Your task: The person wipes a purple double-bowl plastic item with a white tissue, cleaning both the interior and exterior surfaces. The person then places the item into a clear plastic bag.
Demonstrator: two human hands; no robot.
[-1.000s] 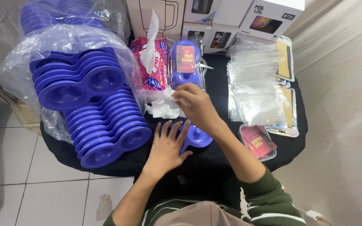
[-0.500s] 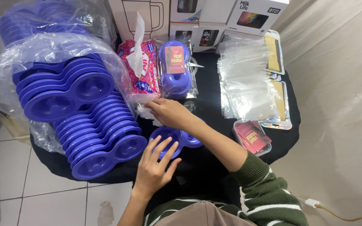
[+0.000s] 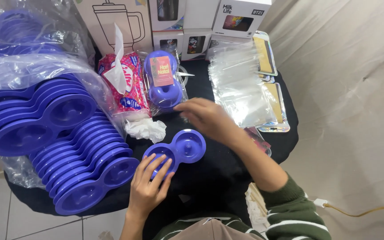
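Note:
A single blue double-cup tray lies on the black cloth in front of me. My left hand rests with spread fingers on its near cup. My right hand hovers just beyond the tray, blurred, fingers loosely curled, next to a wrapped blue tray with a card. Whether it holds anything I cannot tell. A crumpled white tissue lies left of the tray.
Stacks of blue trays fill the left side, some in clear plastic bags. A pink tissue pack stands behind the tissue. Clear bags lie at right, boxes at the back. A cable runs at right.
My right hand has moved from the left of the wrapped tray to its right side. The left hand has settled onto the loose tray's near cup. The view has shifted.

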